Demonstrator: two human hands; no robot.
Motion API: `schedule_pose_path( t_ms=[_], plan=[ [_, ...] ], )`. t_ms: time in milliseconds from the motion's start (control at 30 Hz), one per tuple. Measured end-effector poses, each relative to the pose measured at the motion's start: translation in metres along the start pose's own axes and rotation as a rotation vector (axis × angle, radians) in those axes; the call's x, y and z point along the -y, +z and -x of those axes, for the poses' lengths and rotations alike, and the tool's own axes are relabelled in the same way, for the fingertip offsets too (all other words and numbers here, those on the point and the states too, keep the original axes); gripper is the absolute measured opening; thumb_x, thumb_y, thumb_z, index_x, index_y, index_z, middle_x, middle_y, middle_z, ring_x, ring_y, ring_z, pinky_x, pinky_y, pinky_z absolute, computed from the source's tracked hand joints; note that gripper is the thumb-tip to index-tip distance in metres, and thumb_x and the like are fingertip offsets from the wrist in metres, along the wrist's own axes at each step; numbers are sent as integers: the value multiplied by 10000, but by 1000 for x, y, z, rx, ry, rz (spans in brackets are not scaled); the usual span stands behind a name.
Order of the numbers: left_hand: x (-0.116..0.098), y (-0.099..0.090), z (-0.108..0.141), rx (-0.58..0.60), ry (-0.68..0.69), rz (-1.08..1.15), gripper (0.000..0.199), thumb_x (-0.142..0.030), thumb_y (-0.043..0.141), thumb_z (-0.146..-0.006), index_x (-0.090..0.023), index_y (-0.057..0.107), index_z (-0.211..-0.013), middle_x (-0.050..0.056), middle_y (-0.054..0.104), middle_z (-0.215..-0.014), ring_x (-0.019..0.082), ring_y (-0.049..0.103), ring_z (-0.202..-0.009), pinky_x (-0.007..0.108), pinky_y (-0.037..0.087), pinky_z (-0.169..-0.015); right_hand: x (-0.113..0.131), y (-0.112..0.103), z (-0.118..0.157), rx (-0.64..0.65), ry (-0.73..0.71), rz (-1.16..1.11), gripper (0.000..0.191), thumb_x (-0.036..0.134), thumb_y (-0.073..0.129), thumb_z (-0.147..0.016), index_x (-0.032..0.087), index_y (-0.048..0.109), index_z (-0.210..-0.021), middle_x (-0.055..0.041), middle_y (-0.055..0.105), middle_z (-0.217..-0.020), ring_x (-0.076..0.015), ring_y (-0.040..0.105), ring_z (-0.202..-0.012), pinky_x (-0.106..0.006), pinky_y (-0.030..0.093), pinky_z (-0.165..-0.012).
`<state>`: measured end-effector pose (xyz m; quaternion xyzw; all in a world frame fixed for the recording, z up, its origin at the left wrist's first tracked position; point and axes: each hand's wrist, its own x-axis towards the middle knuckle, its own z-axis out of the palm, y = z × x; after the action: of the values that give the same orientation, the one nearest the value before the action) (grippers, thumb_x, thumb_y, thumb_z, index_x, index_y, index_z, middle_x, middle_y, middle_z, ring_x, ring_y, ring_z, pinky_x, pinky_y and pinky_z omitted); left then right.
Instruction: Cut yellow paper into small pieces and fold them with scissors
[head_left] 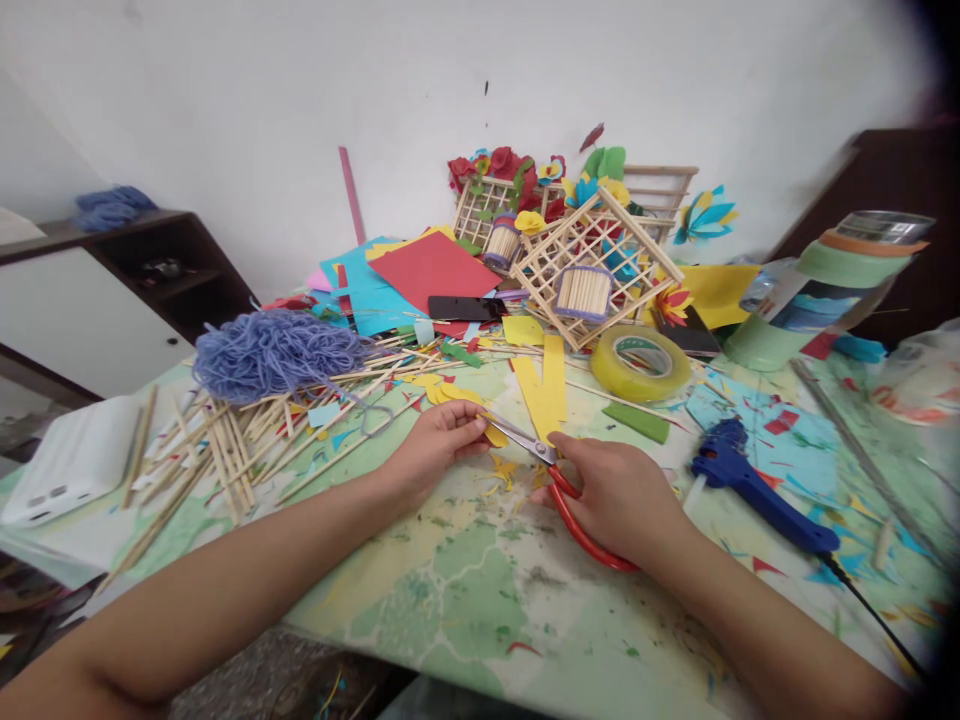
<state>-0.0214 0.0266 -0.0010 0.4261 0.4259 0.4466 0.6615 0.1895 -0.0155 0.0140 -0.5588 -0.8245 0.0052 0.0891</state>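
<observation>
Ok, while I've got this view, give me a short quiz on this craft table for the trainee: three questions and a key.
1. What tool is in the right hand?
2. True or false: the blue plastic hot glue gun lies to the right of that hand in the view.
3. What colour is the small paper scrap pinched by the left hand: A red, B yellow, C blue?

Key: 1 steel scissors with red plastic handles; 2 true; 3 B.

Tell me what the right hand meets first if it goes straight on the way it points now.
The yellow paper held in the left hand, just beyond the blades of the scissors in the right hand. Depth is hard to judge, but the left hand looks next in line.
</observation>
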Motion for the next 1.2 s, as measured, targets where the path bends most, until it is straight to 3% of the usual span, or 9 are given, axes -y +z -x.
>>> schedule_pose_path(
  t_ms=[800, 1200],
  plan=[
    [-2, 1, 0, -12, -6, -2, 202, -254, 735, -666, -139, 626, -791, 7, 615, -763, 78, 566, -667, 204, 482, -668, -1, 0, 1, -9, -7, 0, 447, 476, 499, -794, 201, 584, -1136, -77, 701, -873, -219, 645, -760, -273, 390, -588],
    [-4, 3, 1, -5, -11, 13, 199, -247, 741, -656, -146, 620, -777, 0, 609, -754, 79, 562, -665, 201, 480, -653, -1, 0, 2, -25, -22, -37, 436, 458, 508, -793, 207, 590, -1140, -43, 693, -775, -202, 638, -696, -263, 367, -559]
  ],
)
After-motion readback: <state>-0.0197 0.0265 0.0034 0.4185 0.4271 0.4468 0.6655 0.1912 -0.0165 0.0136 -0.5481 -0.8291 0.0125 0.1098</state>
